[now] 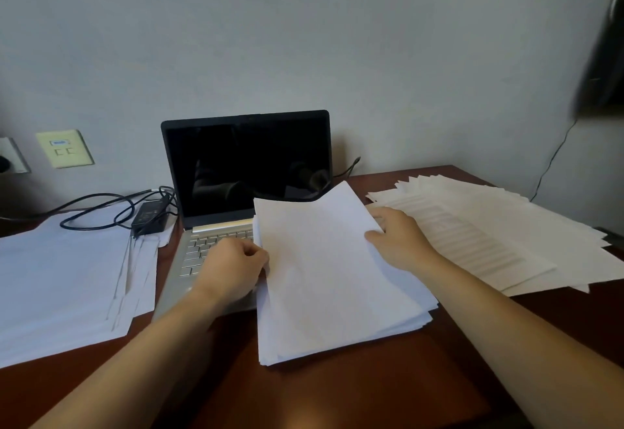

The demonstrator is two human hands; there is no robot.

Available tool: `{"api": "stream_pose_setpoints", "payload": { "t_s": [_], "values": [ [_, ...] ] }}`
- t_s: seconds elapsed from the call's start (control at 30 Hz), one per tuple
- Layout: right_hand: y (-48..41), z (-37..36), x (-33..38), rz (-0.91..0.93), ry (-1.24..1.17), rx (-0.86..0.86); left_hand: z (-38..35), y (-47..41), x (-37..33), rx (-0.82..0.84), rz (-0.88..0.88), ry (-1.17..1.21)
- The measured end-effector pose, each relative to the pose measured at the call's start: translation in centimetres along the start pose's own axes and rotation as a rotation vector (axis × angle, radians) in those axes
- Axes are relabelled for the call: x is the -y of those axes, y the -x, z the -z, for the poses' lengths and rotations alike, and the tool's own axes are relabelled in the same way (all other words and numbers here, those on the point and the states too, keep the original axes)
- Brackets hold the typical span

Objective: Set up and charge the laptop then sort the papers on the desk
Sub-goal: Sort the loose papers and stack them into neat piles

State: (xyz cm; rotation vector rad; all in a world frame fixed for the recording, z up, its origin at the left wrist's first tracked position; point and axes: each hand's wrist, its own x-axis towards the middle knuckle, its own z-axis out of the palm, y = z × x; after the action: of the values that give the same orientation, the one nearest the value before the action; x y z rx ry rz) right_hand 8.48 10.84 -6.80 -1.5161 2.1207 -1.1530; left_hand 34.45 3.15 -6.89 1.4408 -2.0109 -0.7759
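Papers, centre stack (331, 276): lies on the brown desk (337, 395), nearest the viewer, its far left corner overlapping the keyboard of the open laptop (246, 165), whose screen is dark.
Left hand (233, 266): fingers curled, pinching the stack's left edge.
Right hand (398, 239): thumb and fingers closed on the right edge.
Risk: the sheets are unevenly squared, so a lift likely lets lower ones slide out. The stack edge may press keys.
Left pile (60, 276), fanned pile (489, 226): flank the laptop. The loose fan may mix with the held stack.
Charger brick (148, 217), cable (98, 206): rest on the left pile, so dragging it could tug them. Connection to the laptop: cannot tell.
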Motion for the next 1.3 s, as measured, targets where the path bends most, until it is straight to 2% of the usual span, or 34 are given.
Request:
{"api": "stream_pose_setpoints", "payload": {
  "t_s": [0.37,0.5,0.77,0.93,1.1,1.2,1.3],
  "values": [
    [0.1,-1.0,-2.0,-0.008,0.250,-0.033,0.4,-0.5,0.7,0.000,-0.049,-0.301],
    [0.1,-1.1,-1.0,0.020,0.300,-0.055,0.3,-0.3,1.0,-0.029,-0.066,-0.331],
    [-0.1,-5.1,4.5,0.180,0.276,0.019,3.6,0.5,3.7,-0.143,-0.108,-0.245],
    [0.2,-11.1,9.8,0.331,0.223,0.109,9.1,1.0,8.8,-0.244,-0.065,-0.361],
    [1.3,-16.2,14.6,0.517,0.172,0.192,15.8,1.4,16.1,-0.170,-0.027,-0.537],
    [2.0,-19.6,17.8,0.577,0.188,0.274,19.5,1.8,20.8,-0.037,0.069,-0.708],
    [2.3,-22.9,20.1,0.662,0.233,0.360,21.0,2.5,23.6,0.094,0.107,-0.652]
  ]
}}
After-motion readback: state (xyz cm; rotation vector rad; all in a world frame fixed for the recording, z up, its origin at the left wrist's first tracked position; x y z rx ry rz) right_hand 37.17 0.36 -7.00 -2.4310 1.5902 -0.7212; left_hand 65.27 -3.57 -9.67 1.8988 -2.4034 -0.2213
